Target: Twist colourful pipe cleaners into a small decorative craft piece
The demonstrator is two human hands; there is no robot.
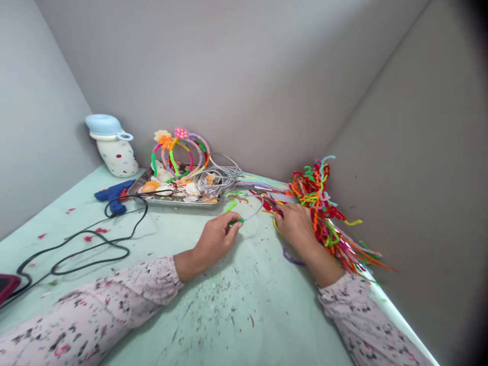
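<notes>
My left hand (pixel 216 238) rests on the pale green table (pixel 236 310) with its fingers pinched on a green pipe cleaner (pixel 233 213) that lies in front of it. My right hand (pixel 296 224) lies palm down at the edge of a heap of coloured pipe cleaners (pixel 324 213) by the right wall; its fingertips curl into the strands, and what they grip is hidden. A purple pipe cleaner (pixel 292 258) curves under my right wrist.
A metal tray (pixel 179 199) holds shells, a coil of grey wire (pixel 215 180) and pipe-cleaner headbands (pixel 179 150). A blue glue gun (pixel 113 193) with a black cord (pixel 87 244) lies to the left. A spotted white jug (pixel 114 147) stands in the corner. Small scraps litter the table.
</notes>
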